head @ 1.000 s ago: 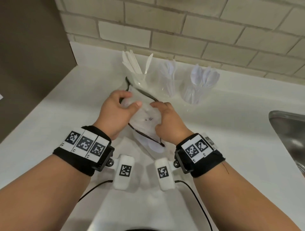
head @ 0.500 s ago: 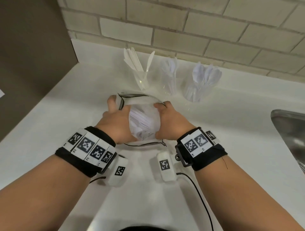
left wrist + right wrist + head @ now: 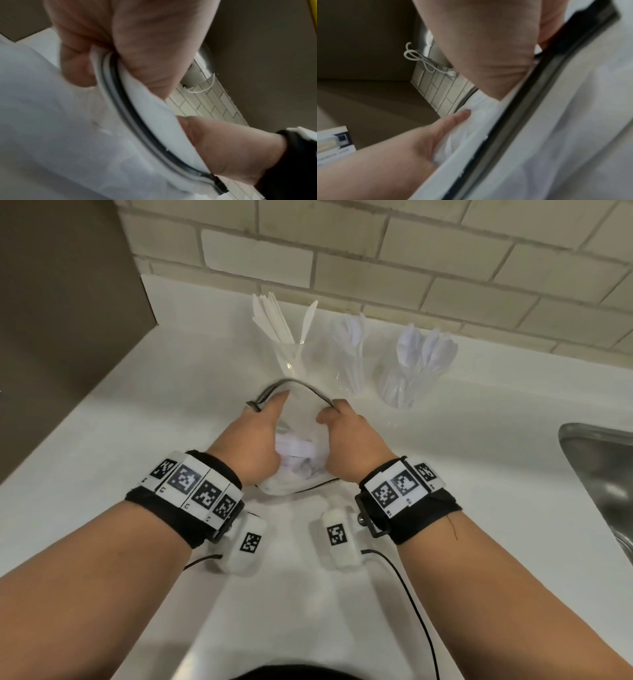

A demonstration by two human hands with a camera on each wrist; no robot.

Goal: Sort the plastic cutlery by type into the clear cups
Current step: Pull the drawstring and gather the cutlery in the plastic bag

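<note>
A clear zip pouch point(image 3: 297, 474) with a dark zipper rim point(image 3: 301, 385) stands on the white counter, white plastic cutlery bunched in its bottom. My left hand point(image 3: 265, 419) grips the pouch's left rim; the left wrist view shows thumb and fingers pinching the zipper edge point(image 3: 118, 83). My right hand point(image 3: 330, 419) grips the right rim, its thumb on the zipper point(image 3: 527, 102). Behind the pouch stand three clear cups: one with knives point(image 3: 291, 361), one with forks point(image 3: 349, 364), one with spoons point(image 3: 407, 381).
A steel sink point(image 3: 603, 474) is set into the counter at the right. A tiled wall point(image 3: 376, 261) runs behind the cups and a dark panel point(image 3: 61, 320) closes off the left side. Bare counter point(image 3: 154, 422) lies left of the pouch.
Both hands moved from the top of the lying pouch to its sides, stood it up, and pulled the zipper mouth wider apart.
</note>
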